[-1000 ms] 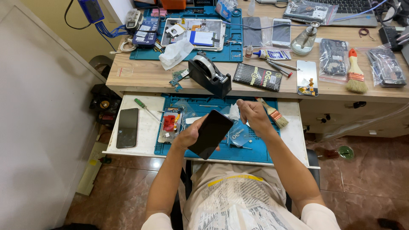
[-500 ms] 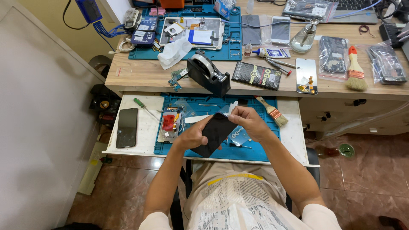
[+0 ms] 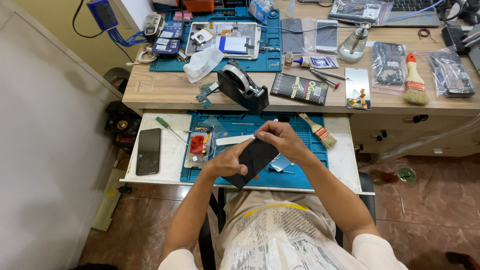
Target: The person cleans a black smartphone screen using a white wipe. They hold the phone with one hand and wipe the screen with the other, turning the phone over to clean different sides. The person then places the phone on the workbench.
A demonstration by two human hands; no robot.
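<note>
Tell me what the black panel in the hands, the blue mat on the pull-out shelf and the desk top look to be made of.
Black panel: smooth and dark, probably glass or plastic; the left hand holds it, and the right hand pinches its top edge.
Blue mat: matte with moulded ridges and pockets, likely silicone or rubber.
Desk top: light wood-grain pattern, wood or laminate.

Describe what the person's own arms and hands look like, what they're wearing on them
Both arms are bare from the short sleeves down. The left hand and right hand wear no gloves, and no watch, ring or wristband shows on either. The short sleeves are light, nearly white, part of a pale T-shirt with a yellow stripe across the chest and grey print below it. No cables or markings show on the arms.
</note>
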